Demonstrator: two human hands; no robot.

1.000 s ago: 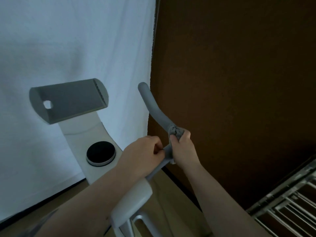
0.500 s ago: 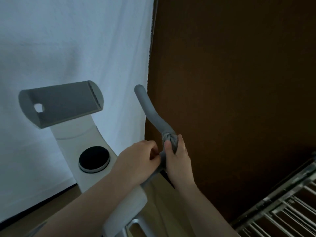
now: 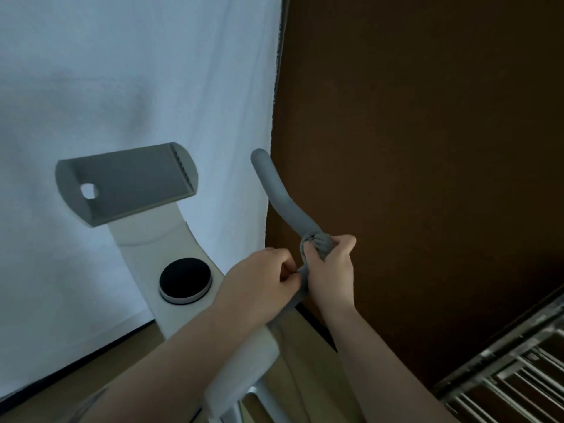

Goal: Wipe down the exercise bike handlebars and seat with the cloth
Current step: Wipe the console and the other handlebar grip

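1. Wiping the right handlebar [image 3: 276, 193] is the step in hand, by my read. Head view only: right hand [image 3: 331, 270] has its fingers curled round a bunched grey cloth [image 3: 317, 241] wrapped on the bar, roughly halfway up the grey grip.
2. Left hand [image 3: 259, 282] sits just beside the right, lower on the same bar, fingers curled in. It seems to pinch the trailing end of the cloth, but the contact is partly hidden, so I can't be sure.
3. The bar above the cloth runs bare to its rounded tip, in front of the white curtain [image 3: 122, 87] edge and brown wall [image 3: 427, 148].
4. The grey tablet holder [image 3: 125, 186] and black knob [image 3: 185, 280] on the white post [image 3: 146, 239] are untouched, well apart from both hands. The seat is not in view.
5. Risks:
   - The cloth is bunched, so it likely touches only part of the bar's surface and the underside could get missed.
   - A push upward could slide the cloth off the tip and drop it.
   - A hard pull on the tail could unwrap it.
   - The metal rack [image 3: 503, 377] lower right is near the right elbow and could snag on a wide swing.
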